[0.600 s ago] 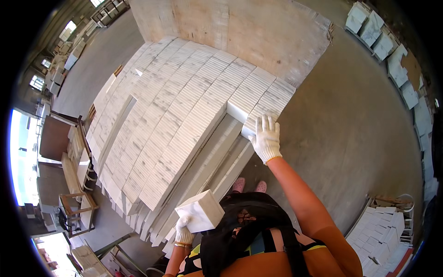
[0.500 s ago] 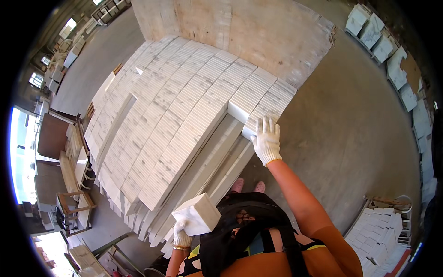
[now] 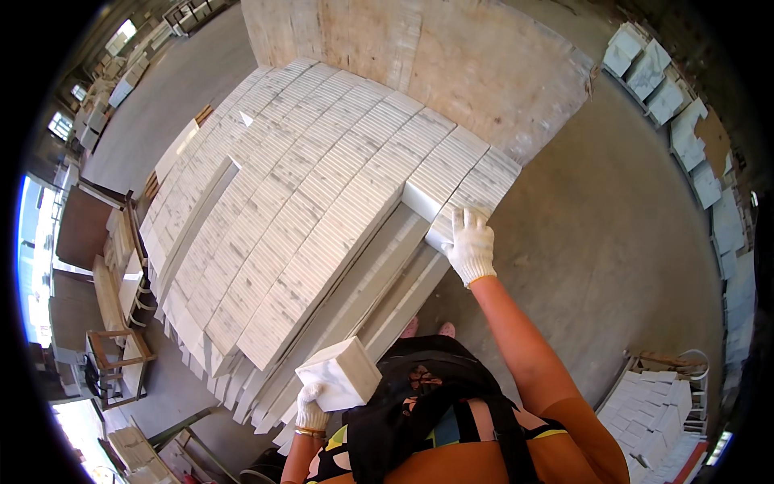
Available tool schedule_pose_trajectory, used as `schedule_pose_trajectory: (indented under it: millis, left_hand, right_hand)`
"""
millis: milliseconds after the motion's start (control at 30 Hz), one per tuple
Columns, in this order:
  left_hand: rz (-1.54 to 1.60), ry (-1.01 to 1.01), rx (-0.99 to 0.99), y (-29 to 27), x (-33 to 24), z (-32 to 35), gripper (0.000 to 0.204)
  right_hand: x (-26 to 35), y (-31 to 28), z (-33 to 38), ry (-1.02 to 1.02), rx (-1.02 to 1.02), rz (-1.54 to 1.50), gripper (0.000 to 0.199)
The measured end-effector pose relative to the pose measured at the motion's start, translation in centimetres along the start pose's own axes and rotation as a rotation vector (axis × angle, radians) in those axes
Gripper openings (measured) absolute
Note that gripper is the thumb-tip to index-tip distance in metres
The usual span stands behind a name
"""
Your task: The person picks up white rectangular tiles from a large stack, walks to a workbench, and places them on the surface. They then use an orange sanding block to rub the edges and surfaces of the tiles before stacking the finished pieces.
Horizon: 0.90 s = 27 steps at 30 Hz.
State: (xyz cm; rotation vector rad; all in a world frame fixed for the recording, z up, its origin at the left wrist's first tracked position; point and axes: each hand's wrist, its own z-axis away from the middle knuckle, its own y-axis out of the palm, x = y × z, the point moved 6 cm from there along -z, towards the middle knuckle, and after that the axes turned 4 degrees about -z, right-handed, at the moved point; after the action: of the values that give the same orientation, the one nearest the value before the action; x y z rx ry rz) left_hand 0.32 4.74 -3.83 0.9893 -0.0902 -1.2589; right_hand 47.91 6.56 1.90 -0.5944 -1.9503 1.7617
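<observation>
The left hand [image 3: 311, 410] is gripping a white block [image 3: 339, 373] beside the apron [image 3: 431, 363], its hidden fingers probably curling underneath. The right hand [image 3: 470, 247] is resting on the stack [image 3: 322, 189] at its right edge, thumb spreading from fingers.

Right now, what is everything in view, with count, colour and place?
stone block: one, white with grey veining, lower centre
stacked strips: many, white with grey streaks, centre
triangular piece: one, white, on the strips
plywood board: one, light brown, behind the strips
slabs: several, white, far right
tile stack: one, white, lower right
wooden frame: one, brown, left
floor: one, grey-brown, all around
black cloth: one, black, lower centre
shoes: two, pink, above the cloth
left hand: one, white-gloved, gripping the block
right hand: one, white-gloved, on the strips' right end
</observation>
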Motion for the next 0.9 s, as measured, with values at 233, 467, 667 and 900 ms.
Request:
schedule_pose_trajectory:
  millis: [233, 467, 667, 900]
  left_hand:
    - [0.032, 0.027, -0.028, -0.5, 0.3, -0.3, 0.078]
    - [0.040, 0.019, -0.064, 0.7, -0.3, 0.0, 0.078]
    - [0.005, 0.022, -0.064, 0.7, 0.5, -0.1, 0.081]
    - [0.074, 0.097, -0.104, 4.5, 4.8, 2.7, 0.078]
  right_hand:
    - [0.3, 0.6, 0.4, -0.066, -0.062, 0.033, 0.077]
    - [0.9, 0.1, -0.1, 0.060, 0.247, -0.033, 0.089]
    - [0.1, -1.9, -2.4, 0.029, 0.308, 0.112, 0.102]
    - [0.1, 0.5, -1.6, -0.059, 0.306, 0.028, 0.105]
